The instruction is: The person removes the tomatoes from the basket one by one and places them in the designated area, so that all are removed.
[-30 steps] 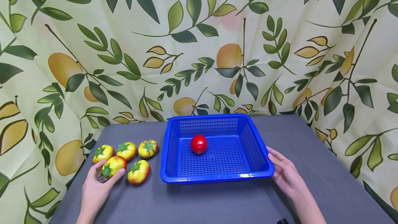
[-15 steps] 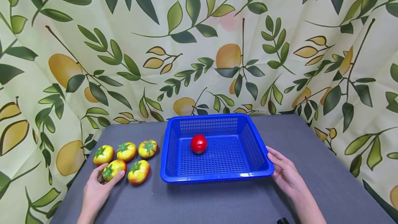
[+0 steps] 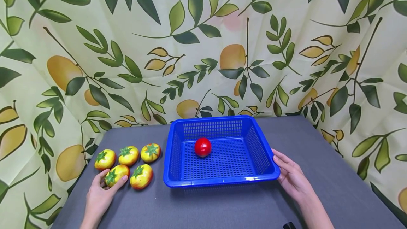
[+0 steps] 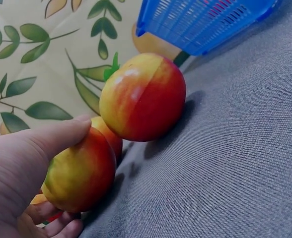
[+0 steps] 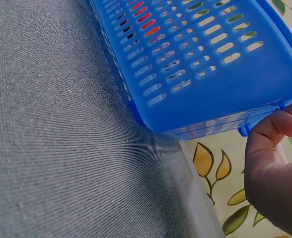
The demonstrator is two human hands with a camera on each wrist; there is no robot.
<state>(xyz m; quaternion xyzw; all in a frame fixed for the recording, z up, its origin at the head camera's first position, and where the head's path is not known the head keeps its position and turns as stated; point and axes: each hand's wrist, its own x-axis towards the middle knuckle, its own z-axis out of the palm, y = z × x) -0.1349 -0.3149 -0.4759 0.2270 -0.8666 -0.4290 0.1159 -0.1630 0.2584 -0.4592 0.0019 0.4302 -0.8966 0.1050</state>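
My left hand (image 3: 100,195) grips a yellow-and-red fruit with a green leafy cap (image 3: 117,175), thumb on its near right side and fingers round its left. In the left wrist view, this fruit (image 4: 81,173) sits low against the grey cloth. Several like fruits lie close by, including one (image 3: 141,177) to its right and another (image 3: 105,159) behind it. A blue plastic basket (image 3: 222,180) stands mid-table with a glossy red round thing (image 3: 202,147) inside. On the basket's right rim, my right hand (image 3: 293,177) holds on with thumb and fingers; the right wrist view shows curled fingers (image 5: 280,124) there.
A grey cloth covers the table (image 3: 203,207). Behind it and along both sides hangs a leaf-and-fruit patterned curtain (image 3: 203,63). Near the front edge, by the right forearm, a small black object (image 3: 289,225) is partly cut off by the frame.
The left hand has lowered the fruit slightly toward the cloth, and its leafy cap has turned a little upward. The right hand and basket have kept their places.
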